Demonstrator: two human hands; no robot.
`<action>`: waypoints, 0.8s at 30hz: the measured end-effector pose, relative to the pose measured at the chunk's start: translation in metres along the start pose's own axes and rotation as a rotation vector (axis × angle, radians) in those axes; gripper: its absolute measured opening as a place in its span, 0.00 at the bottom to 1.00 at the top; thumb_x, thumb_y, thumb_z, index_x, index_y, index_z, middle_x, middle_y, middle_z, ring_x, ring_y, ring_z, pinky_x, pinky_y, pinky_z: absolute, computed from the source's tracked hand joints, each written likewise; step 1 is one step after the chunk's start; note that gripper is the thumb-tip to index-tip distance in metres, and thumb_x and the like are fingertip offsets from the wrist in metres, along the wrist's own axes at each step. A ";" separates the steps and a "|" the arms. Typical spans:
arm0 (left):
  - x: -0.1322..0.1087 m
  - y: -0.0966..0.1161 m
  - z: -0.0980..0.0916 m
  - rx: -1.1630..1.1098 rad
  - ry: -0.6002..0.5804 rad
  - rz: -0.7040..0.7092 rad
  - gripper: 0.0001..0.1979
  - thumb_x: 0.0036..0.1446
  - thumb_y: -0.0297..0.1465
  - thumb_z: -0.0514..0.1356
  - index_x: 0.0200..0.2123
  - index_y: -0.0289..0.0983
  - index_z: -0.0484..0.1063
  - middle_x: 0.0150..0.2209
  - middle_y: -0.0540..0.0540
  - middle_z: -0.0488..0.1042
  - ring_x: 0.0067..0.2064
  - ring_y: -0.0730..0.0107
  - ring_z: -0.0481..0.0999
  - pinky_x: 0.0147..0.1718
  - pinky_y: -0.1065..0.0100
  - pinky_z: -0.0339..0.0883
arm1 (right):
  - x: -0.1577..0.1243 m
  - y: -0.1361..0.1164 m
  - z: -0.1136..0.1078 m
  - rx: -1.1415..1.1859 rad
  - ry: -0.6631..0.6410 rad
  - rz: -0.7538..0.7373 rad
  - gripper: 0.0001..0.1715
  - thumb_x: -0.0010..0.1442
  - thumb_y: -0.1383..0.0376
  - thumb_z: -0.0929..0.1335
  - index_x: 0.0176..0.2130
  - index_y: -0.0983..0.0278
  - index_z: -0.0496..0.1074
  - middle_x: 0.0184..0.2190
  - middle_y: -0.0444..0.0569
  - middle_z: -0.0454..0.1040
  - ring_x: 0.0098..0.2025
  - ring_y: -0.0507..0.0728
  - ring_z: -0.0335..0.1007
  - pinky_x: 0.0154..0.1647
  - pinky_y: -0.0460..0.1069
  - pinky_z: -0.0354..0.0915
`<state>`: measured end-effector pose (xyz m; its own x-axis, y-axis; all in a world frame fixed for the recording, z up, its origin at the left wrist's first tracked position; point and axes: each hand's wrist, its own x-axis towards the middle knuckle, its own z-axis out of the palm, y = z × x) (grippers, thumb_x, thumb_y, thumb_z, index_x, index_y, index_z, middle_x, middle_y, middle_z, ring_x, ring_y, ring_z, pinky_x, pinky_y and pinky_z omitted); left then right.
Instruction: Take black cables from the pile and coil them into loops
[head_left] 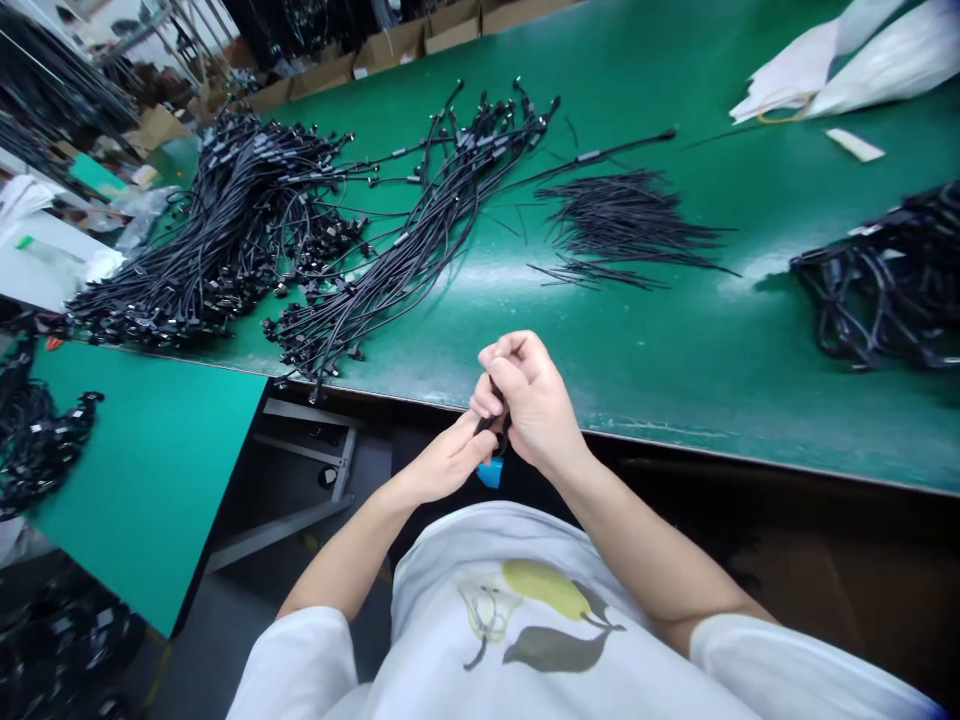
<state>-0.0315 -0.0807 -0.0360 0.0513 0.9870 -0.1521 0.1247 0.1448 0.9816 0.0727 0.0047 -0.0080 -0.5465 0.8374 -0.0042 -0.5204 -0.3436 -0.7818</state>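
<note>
My left hand [452, 462] and my right hand [534, 405] meet in front of my body at the table's front edge. Both are closed around a small black cable bundle [501, 432], mostly hidden by the fingers. The right thumb and fingers pinch together above the left hand; whether a thin tie is between them cannot be made out. Beyond the hands lies a loose pile of thin black ties [634, 225]. To its left, a spread of black cables with connectors [420, 245] stretches across the green table [600, 350].
A bigger heap of black cables [240, 210] covers the table's left part. Coiled cables [892, 275] sit at the right, below a white bag [885, 60] and a white scrap [855, 145]. A lower green table [150, 440] adjoins at left. Cardboard boxes [390, 50] line the far edge.
</note>
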 end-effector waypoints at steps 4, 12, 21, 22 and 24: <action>0.002 -0.006 0.013 -0.356 -0.040 -0.070 0.28 0.57 0.55 0.55 0.44 0.35 0.71 0.37 0.42 0.73 0.42 0.62 0.74 0.46 0.60 0.67 | 0.005 -0.005 -0.001 -0.012 -0.002 0.080 0.11 0.59 0.60 0.67 0.37 0.61 0.60 0.29 0.36 0.57 0.17 0.41 0.44 0.15 0.39 0.44; 0.001 0.018 0.022 -0.913 -0.189 -0.340 0.22 0.55 0.49 0.62 0.31 0.34 0.66 0.21 0.55 0.57 0.22 0.78 0.60 0.24 0.71 0.62 | 0.017 -0.021 -0.006 0.011 -0.162 0.335 0.12 0.58 0.60 0.68 0.34 0.64 0.61 0.26 0.36 0.55 0.17 0.41 0.38 0.14 0.38 0.36; 0.008 0.006 0.034 -0.715 0.124 -0.202 0.22 0.54 0.49 0.63 0.29 0.37 0.61 0.19 0.58 0.51 0.19 0.81 0.51 0.19 0.75 0.50 | 0.027 -0.023 -0.018 -0.336 -0.186 0.036 0.13 0.65 0.56 0.61 0.35 0.63 0.64 0.26 0.40 0.58 0.19 0.45 0.49 0.17 0.42 0.54; 0.009 0.002 0.032 -0.637 0.161 -0.170 0.22 0.55 0.49 0.62 0.29 0.37 0.62 0.19 0.58 0.51 0.19 0.80 0.52 0.20 0.74 0.51 | 0.025 -0.026 -0.023 -0.545 -0.209 -0.122 0.13 0.66 0.57 0.60 0.36 0.63 0.67 0.29 0.43 0.63 0.23 0.47 0.58 0.25 0.45 0.62; 0.009 -0.004 0.024 -0.407 0.225 -0.099 0.19 0.58 0.49 0.58 0.31 0.37 0.64 0.20 0.57 0.55 0.21 0.78 0.55 0.22 0.72 0.53 | 0.019 -0.036 -0.032 -0.997 -0.325 -0.452 0.12 0.67 0.61 0.61 0.41 0.63 0.71 0.39 0.50 0.71 0.39 0.54 0.69 0.44 0.53 0.67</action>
<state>-0.0077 -0.0744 -0.0441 -0.1629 0.9511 -0.2623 -0.2822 0.2098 0.9361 0.1024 0.0468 0.0001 -0.6608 0.5993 0.4519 -0.0395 0.5734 -0.8183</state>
